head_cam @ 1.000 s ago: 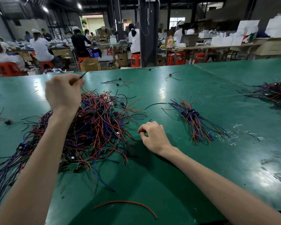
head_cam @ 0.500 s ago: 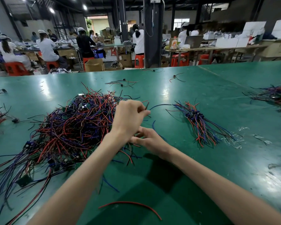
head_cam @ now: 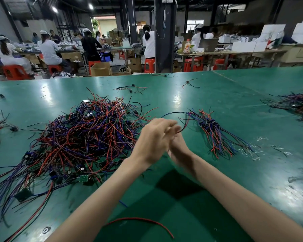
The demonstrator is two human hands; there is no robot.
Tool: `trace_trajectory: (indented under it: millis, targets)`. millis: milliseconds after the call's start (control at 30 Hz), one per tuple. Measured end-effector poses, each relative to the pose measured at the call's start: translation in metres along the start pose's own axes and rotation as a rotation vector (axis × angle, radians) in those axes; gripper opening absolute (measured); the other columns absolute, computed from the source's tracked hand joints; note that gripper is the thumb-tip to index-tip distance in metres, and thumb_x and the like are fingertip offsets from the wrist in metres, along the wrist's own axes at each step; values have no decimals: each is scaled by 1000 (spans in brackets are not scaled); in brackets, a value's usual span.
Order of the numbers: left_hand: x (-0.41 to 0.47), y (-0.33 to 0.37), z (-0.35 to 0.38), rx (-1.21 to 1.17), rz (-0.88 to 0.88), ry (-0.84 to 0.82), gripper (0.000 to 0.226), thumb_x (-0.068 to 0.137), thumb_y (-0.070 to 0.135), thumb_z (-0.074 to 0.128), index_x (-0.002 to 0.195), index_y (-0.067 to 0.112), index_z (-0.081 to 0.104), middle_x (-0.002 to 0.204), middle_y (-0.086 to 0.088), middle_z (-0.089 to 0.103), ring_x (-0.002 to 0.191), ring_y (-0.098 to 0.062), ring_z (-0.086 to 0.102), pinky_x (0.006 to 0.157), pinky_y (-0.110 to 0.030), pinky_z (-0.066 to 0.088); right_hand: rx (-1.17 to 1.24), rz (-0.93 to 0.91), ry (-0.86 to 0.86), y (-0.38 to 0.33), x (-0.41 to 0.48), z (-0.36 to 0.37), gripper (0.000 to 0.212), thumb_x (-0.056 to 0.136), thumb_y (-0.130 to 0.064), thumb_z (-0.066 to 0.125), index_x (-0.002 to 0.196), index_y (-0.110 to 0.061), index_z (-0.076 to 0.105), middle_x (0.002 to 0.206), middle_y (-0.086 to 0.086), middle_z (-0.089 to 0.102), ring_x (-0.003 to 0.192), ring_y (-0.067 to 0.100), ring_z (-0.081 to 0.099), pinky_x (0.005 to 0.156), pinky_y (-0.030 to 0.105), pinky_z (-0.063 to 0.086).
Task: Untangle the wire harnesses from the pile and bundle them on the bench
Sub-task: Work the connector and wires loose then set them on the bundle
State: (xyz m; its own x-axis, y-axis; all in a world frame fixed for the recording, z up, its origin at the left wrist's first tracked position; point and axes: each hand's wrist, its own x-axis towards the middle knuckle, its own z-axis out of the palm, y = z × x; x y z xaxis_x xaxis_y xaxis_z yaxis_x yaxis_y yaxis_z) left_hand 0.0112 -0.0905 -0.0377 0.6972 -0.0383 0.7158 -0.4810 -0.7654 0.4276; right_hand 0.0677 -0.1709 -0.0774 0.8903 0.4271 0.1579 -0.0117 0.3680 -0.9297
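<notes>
Head view, judged mid-way through one sorting cycle: a single harness wire drawn clear of the pile of wire harnesses and bound for the sorted bundle. Meeting over the middle of the green bench: left hand in front with its back to the camera, right hand touching it just behind and largely hidden. Fingers smeared by motion, so cannot tell which hand pinches the wire, nor whether either is closed round it; only a thin dark strand arcing out from the touching fingertips toward one o'clock, its far end near the bundle's top. Calls next, probably, for carrying the strand over to three o'clock and laying it along the others with connectors lined up, then reaching back to nine o'clock for another; tying off likely far ahead, given the size of the heap. Pile: a broad, loose mound at nine o'clock of the hands, red, blue, purple and black leads crossing every way, small green circuit boards and dark connectors caught among them, long strands trailing toward seven o'clock. Bundle: far smaller, at three o'clock, leads roughly parallel and fanned, dark connectors clustered at its upper end. Elsewhere: a lone red wire curved at six o'clock, a second tangle at two o'clock by the right edge, stray harnesses at twelve.
</notes>
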Motion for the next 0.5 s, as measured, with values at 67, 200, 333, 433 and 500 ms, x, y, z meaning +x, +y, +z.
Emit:
trace_trajectory:
  millis: [67, 200, 333, 433, 500]
  targets:
    - [-4, -17, -5, 105, -57, 31, 27, 96, 23, 54, 110, 4, 67, 107, -11, 68, 103, -25, 59, 91, -29, 43, 86, 44, 10, -4, 9, -4, 18, 95, 0, 47, 81, -6, 58, 66, -1, 67, 58, 7, 63, 58, 19, 53]
    - [-15, -48, -15, 93, -245, -14, 23, 96, 19, 56, 109, 4, 69, 102, -9, 71, 96, -23, 64, 87, -33, 47, 186, 89, 15, -17, 15, -19, 9, 88, 6, 54, 91, -2, 55, 72, 11, 70, 57, 14, 65, 58, 20, 54]
    - [-16, -50, -11, -126, -421, -47, 14, 91, 15, 63, 93, 5, 72, 77, -2, 71, 70, -16, 66, 71, -29, 53, 204, 135, -42, -19, 15, -24, 20, 85, 6, 55, 99, -7, 49, 83, 11, 74, 71, 16, 67, 60, 19, 51]
    - [-15, -48, -6, -328, -545, -102, 8, 90, 8, 63, 94, 6, 70, 67, 3, 67, 58, -9, 62, 62, -25, 55, 245, 135, -25, -22, 14, -25, 21, 86, 9, 52, 97, -8, 46, 82, 9, 74, 70, 13, 68, 59, 18, 52]
    - [-16, -46, -4, -488, -642, -140, 9, 91, 5, 60, 95, 3, 67, 62, 6, 66, 52, -6, 58, 56, -23, 54, 295, 155, 24, -24, 14, -24, 20, 87, 12, 51, 94, -7, 48, 74, 8, 71, 64, 11, 68, 57, 19, 54]
